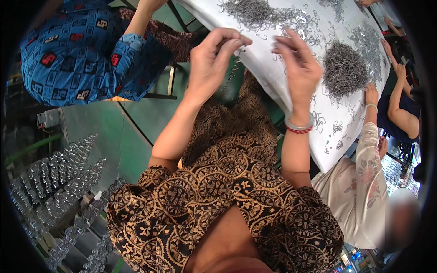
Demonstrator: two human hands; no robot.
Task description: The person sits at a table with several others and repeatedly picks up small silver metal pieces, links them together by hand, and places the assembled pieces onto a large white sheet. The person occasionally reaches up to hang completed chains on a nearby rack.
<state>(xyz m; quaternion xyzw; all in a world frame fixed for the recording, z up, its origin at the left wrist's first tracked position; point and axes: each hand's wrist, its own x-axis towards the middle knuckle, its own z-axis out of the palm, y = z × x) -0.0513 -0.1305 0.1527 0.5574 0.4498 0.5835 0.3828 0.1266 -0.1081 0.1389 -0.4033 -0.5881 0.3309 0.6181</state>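
While the L hand (207, 66) is held well left of the dense wire heap (346, 70), its fingers (231, 44) are pressed together at the tips, apparently on a small metal pc, too tiny to be made out. The R hand (301, 70) is held nearer, just left of the heap; its fingers are parted and curved but blurred, so whether anything is gripped can't be told. Below the L hand, also well left of the heap, a short strand (233, 73) of small metal pcs is seen; this is judged to be the part done, approx. partway, as no target qty is shown.

Below the heap, a few loose wire pcs (337, 126) are scattered on the white surface (321, 154). The heap itself is tangled and large, so most of the work is judged to be left. Close by its lower R side, a co-worker's hand (372, 94) is rested. Beyond the heap, to its upper L, a 2nd pile (250, 12) is seen, presumably also unworked. Far off to its lower L, shiny hanging strands (59, 173) are racked; whether these are finished pcs can't be confirmed.
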